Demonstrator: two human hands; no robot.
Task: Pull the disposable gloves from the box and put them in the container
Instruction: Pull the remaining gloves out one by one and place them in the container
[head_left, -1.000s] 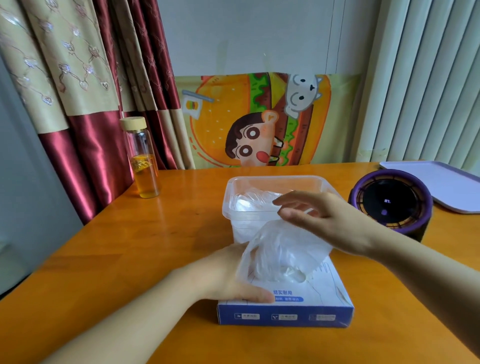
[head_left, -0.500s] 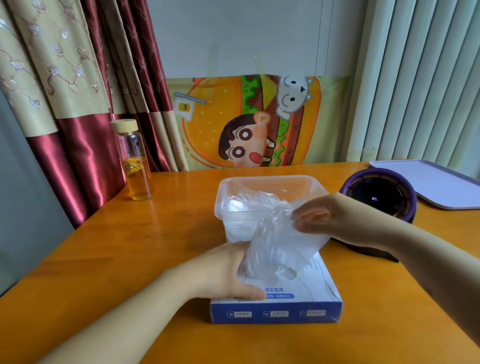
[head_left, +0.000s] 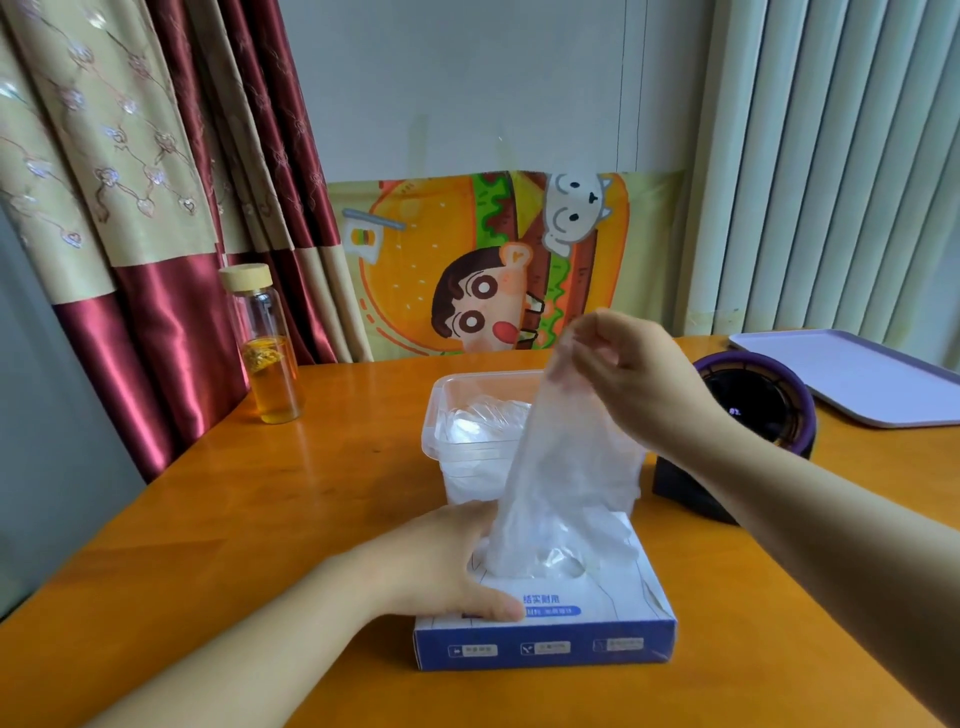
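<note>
Head view: person seated at an orange wood desk (head_left: 311, 509), both bare forearms in shot.
Right hand (head_left: 634, 379): raised above the container's right side, fingertips pinched on top end of a clear plastic glove (head_left: 561, 467).
Glove: stretched in a tall cone from right hand down into the slot in the box top; lower end still inside the slot, not free.
Left hand (head_left: 447, 561): palm-down on left part of box top, pressing; thumb lies straight along near top edge; fingers look flat, tips hidden behind the glove.
Box (head_left: 545, 639): flat blue-and-white carton, near centre of desk, closest item to the person.
Container (head_left: 457, 384): clear plastic tub w/ no lid, just behind the box, touching or nearly so, can't tell which. Crumpled clear gloves (head_left: 478, 421) already lie inside.
In the way: stretched glove covers the tub's near-right corner and part of its rim; right forearm crosses in front of the gadget's base.
Bottle (head_left: 267, 353): glass, pale cap, upright, amber liquid in lower half; far left of desk, well apart from the tub.
Gadget (head_left: 753, 410): round, purple rim, dark face, on a dark base; right of the tub, near it.
Tray (head_left: 857, 374): pale, flat, far right corner of desk, behind the gadget.
Background: red-and-beige curtain (head_left: 130, 208) at left, cartoon burger poster (head_left: 467, 270) on wall behind the desk, vertical blinds (head_left: 831, 156) at right.
</note>
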